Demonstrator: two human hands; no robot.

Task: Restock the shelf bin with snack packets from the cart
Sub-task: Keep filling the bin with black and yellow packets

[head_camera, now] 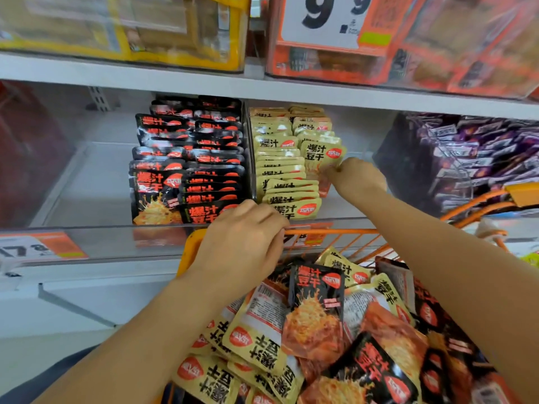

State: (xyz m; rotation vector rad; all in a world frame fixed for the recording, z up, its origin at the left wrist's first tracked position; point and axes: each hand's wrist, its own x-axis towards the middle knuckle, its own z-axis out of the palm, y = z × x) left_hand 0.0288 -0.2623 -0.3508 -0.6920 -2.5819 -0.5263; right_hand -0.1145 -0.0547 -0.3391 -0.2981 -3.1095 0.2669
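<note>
The clear shelf bin [122, 243] holds rows of black snack packets [186, 170] on its left and yellow snack packets [280, 167] on its right. My right hand [357, 176] pinches one upright yellow packet [322, 157] at the right end of the yellow rows. My left hand [248, 243] rests with curled fingers on the bin's front wall, touching the front yellow packet [297, 209]; whether it grips that packet cannot be told. Below, the orange cart [335, 237] is heaped with loose yellow and black packets [315, 325].
The shelf board [175, 83] above carries yellow and orange boxed goods and a big price sign [323, 18]. A bin of purple packets [472, 158] stands to the right. The bin's left part is bare floor. Price tags [38, 249] hang on the shelf's front edge.
</note>
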